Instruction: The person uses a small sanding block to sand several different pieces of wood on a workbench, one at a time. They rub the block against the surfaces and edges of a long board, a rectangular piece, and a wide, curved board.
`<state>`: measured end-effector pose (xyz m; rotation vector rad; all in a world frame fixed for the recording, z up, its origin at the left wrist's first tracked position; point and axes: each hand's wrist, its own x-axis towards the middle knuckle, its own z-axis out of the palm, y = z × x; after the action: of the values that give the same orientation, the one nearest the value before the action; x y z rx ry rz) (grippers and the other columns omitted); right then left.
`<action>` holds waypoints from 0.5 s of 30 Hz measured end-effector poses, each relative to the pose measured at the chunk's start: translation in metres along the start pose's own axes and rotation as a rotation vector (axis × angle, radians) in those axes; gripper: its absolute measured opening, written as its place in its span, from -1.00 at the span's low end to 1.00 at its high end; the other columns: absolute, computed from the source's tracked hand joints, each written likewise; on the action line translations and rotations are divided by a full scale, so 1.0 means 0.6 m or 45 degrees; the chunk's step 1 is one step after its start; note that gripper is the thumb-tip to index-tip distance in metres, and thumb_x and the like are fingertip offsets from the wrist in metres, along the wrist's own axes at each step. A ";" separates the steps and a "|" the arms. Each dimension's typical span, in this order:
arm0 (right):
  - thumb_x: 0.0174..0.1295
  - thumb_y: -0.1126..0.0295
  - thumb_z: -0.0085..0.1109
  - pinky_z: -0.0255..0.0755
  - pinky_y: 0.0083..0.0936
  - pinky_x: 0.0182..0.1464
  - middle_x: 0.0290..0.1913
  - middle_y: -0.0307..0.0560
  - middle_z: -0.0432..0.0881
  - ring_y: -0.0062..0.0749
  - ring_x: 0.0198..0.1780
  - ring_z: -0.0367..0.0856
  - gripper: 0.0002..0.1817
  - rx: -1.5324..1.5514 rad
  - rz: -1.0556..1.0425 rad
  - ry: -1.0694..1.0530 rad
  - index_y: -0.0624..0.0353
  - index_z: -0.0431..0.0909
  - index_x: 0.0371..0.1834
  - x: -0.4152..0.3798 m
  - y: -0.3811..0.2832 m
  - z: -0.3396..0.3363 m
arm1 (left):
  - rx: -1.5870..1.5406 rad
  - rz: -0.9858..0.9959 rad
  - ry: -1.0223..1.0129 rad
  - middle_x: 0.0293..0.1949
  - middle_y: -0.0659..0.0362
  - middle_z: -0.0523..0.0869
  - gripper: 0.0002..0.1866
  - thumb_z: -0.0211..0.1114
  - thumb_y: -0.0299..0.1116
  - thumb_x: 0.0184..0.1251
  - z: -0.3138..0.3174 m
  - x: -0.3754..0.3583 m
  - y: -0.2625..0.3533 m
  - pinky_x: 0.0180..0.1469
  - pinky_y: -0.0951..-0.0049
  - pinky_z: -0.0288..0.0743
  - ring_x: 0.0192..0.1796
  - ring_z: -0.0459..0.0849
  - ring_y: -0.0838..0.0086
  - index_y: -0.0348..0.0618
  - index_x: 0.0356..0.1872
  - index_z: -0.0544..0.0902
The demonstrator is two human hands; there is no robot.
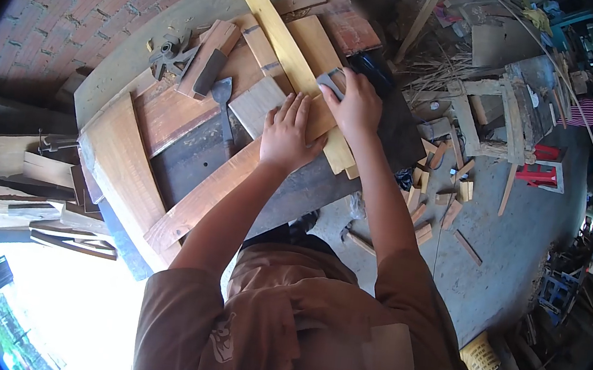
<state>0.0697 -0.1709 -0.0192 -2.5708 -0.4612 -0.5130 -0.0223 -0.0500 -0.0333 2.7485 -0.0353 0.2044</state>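
Note:
My left hand (pixel 289 131) lies flat with its fingers stretched out and its thumb spread, pressing on a long reddish wooden plank (pixel 219 187). This plank slants up from the lower left, and its far end reaches a yellowish wooden strip (pixel 277 33). My right hand (pixel 358 106) is closed around a small grey block (pixel 333 81), which sits against the strip. Its lower face is hidden. Beside my left fingertips lies a greyish square board (pixel 256 106). Left of that rests a dark flat-bladed tool (pixel 223 107).
The worktable (pixel 282 180) also bears a wide board (pixel 121 150), a dark-faced wooden block (pixel 206 65) and a metal clamp-like part (pixel 171 54). A brick wall (pixel 83 7) stands behind. Wood offcuts (pixel 449 195) and a red stool (pixel 543 169) are on the floor at right.

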 end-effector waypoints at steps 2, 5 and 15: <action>-0.02 0.09 0.29 0.45 -0.25 -0.12 -0.13 0.02 0.55 -0.06 -0.12 0.55 -0.47 0.027 0.065 -0.173 0.16 0.45 -0.04 0.046 -0.019 0.017 | 0.001 -0.002 0.003 0.26 0.05 0.32 -0.17 0.26 0.04 -0.02 0.001 0.003 0.002 0.29 0.10 0.07 0.35 0.21 0.26 -0.19 0.26 0.23; -0.01 0.10 0.29 0.44 -0.26 -0.10 -0.14 0.03 0.56 -0.05 -0.12 0.54 -0.47 0.144 -0.023 -0.097 0.18 0.44 -0.03 0.021 0.001 0.004 | 0.006 0.032 0.047 0.21 0.02 0.38 -0.16 0.31 0.04 -0.09 -0.003 0.004 0.003 0.27 0.17 0.12 0.32 0.27 0.25 -0.21 0.23 0.27; 0.00 0.11 0.27 0.44 -0.27 -0.10 -0.14 0.05 0.57 -0.05 -0.12 0.55 -0.50 0.181 0.069 -0.203 0.16 0.45 -0.05 0.042 0.006 -0.005 | -0.014 0.015 0.042 0.24 0.03 0.36 -0.04 0.35 0.15 -0.19 -0.010 0.006 0.007 0.26 0.15 0.12 0.32 0.26 0.25 -0.23 0.24 0.24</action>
<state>0.0920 -0.1698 -0.0072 -2.4888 -0.4635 -0.2476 -0.0198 -0.0516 -0.0254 2.7341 -0.0434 0.2523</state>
